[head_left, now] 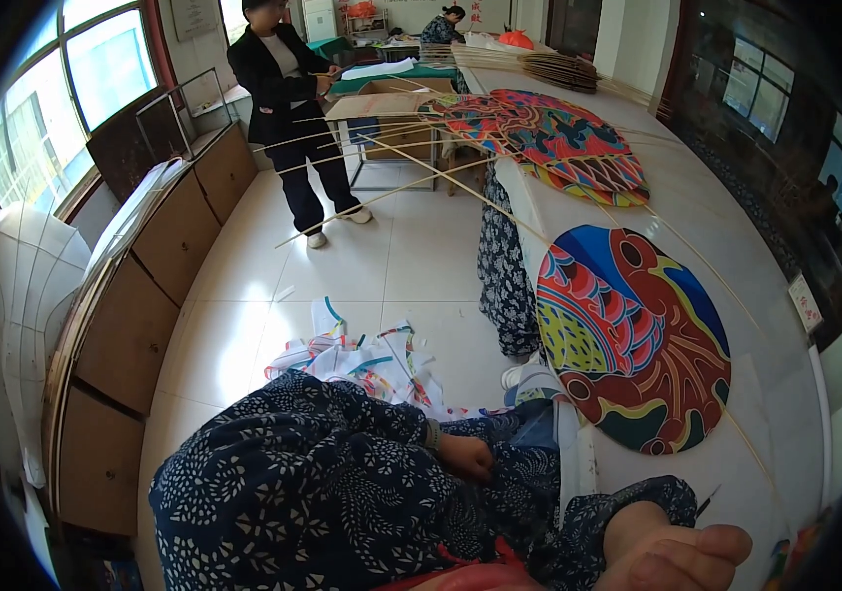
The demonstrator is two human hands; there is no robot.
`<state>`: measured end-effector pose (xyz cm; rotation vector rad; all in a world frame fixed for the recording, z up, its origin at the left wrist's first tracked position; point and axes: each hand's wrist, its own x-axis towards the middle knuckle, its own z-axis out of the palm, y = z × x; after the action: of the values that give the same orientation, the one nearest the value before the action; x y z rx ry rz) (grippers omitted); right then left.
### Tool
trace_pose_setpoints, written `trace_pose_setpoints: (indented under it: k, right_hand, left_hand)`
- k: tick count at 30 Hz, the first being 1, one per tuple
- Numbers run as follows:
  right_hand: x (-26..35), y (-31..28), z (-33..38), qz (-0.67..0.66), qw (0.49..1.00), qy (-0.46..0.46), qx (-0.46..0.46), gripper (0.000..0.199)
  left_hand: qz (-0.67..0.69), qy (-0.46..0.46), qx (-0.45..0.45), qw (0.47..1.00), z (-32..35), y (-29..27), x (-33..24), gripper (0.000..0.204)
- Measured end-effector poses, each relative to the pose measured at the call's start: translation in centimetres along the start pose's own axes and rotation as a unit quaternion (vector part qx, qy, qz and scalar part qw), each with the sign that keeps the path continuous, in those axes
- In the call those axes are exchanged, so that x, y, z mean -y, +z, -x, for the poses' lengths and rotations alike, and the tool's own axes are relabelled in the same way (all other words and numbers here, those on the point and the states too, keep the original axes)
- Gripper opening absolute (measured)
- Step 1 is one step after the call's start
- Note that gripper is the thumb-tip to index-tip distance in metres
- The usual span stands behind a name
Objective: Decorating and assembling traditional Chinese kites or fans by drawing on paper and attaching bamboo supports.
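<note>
From the head camera, the left hand lies curled against dark blue, white-patterned cloth at the person's lap, fingers tucked in so I cannot tell whether it grips the fabric. The right hand sits at the near right edge, fingers bent in a loose fist, holding nothing that shows. Just beyond it a round painted kite, smooth and bright with red, blue, yellow and green fish scales, lies flat on the long white table, thin bamboo sticks crossing under it. A second kite lies farther along. Paper scraps litter the glossy tiled floor, which stays open between the table and the wooden cabinets at left. A person in black stands far off holding sticks
</note>
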<state>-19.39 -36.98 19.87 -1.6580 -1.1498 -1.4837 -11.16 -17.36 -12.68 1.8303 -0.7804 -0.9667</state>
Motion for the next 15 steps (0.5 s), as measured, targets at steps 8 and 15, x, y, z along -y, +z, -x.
trace_pose_setpoints:
  k: [8, 15]
  right_hand:
    - [-1.0, 1.2, -0.1, -0.033, 0.994, -0.071, -0.071, 0.024]
    - [-1.4, 0.8, 0.3, -0.058, 0.994, -0.084, -0.05, 0.024]
  left_hand:
    - [0.008, 0.003, -0.001, 1.0, -0.4, 0.2, 1.2, 0.029]
    - [0.004, 0.011, -0.001, 1.0, -1.2, 0.6, 3.2, 0.029]
